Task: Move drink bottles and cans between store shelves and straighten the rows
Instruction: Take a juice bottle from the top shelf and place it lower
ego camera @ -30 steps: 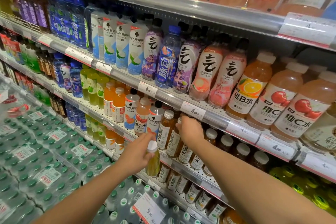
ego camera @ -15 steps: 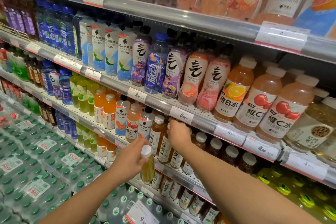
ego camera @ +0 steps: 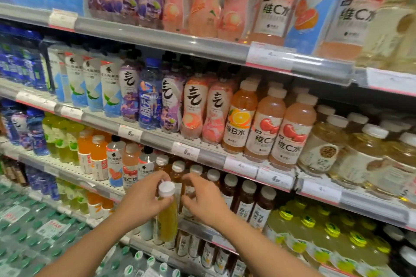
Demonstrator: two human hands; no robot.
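Yellow bottle, clear plastic with a white ribbed cap, upright in front of the third shelf edge, held off the shelf by the left hand, fingers curled round its neck and shoulder. Right hand just beside it, fingers loosely bent toward the brown bottles; can't tell if it touches one. That row is packed tight, caps close under the grey price rail above.
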